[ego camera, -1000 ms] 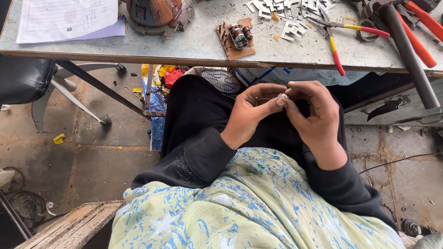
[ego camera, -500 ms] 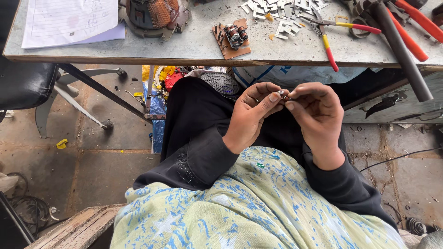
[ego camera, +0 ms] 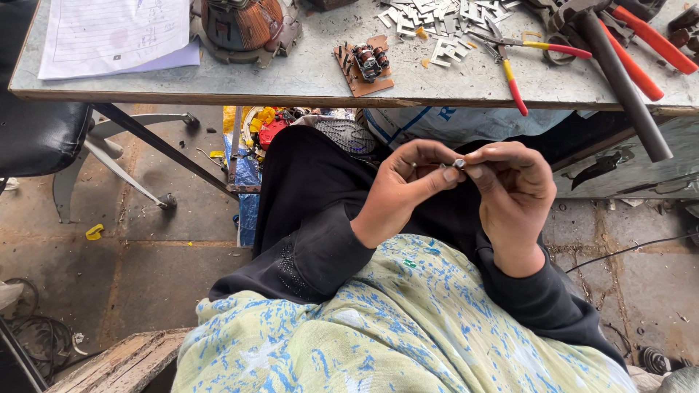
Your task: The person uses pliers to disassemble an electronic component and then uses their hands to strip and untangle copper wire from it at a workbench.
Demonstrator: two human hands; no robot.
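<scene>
Both hands, left hand [ego camera: 408, 185], right hand [ego camera: 513, 189], pinch tiny metal part [ego camera: 459, 164]; part mostly hidden by fingertips.

left hand [ego camera: 404, 185]: fingers pinched | right hand [ego camera: 513, 193]: fingers pinched, fingertips meeting

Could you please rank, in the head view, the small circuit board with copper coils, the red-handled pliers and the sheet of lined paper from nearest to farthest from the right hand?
Measured from the right hand:
1. Red-handled pliers, on the bench just above it.
2. Small circuit board with copper coils, bench middle, further left.
3. Sheet of lined paper, far left end.
</scene>
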